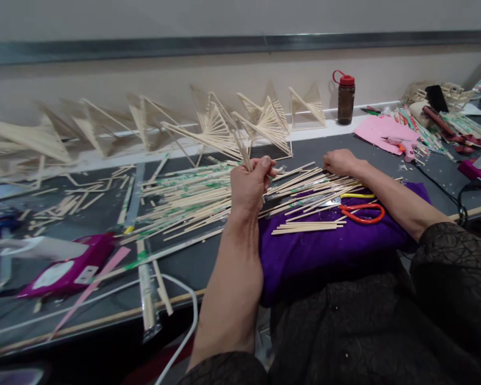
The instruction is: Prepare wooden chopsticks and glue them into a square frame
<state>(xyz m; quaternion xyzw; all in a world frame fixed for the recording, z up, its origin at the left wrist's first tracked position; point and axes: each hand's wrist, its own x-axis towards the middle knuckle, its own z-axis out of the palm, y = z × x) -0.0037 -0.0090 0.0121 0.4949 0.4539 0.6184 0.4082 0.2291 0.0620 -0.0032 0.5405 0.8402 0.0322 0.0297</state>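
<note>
Thin wooden sticks (200,199) lie in a wide loose pile across the dark table and onto a purple cloth (304,256). My left hand (250,184) is closed around a few upright sticks (242,149) above the pile. At the right end of the pile, my right hand (340,162) rests with its fingers curled down; what they hold, if anything, is hidden. Scissors with red and yellow handles (363,213) lie on the cloth, their blades partly under sticks. A small row of short sticks (308,228) lies in front of them.
Twisted stick models (264,125) stand along the wall. A brown bottle with a red cap (346,101) is behind my right hand. A pink glue gun (404,147) with a cable lies at right, a magenta device (72,267) at left. Short stick pieces (74,203) are scattered at left.
</note>
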